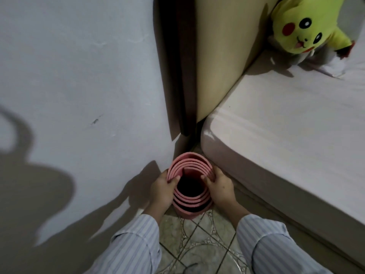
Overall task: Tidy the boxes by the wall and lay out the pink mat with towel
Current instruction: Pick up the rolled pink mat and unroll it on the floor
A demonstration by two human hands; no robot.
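Observation:
A rolled pink mat (189, 161) stands on end on the tiled floor, in the narrow gap between the wall and the bed. I look straight down its dark hollow core. My left hand (163, 188) grips the left side of the roll's top rim, fingers hooked over the coiled layers. On the opposite side my right hand (219, 186) holds the rim the same way. Both sleeves are striped light blue. No boxes or towel are in view.
A pale wall (79, 86) rises on the left. A bed with a white sheet (292, 135) fills the right, with a tan headboard (219, 56) and a dark panel behind it. A yellow plush toy (304, 26) lies on the bed. Patterned floor tiles (197, 244) show below.

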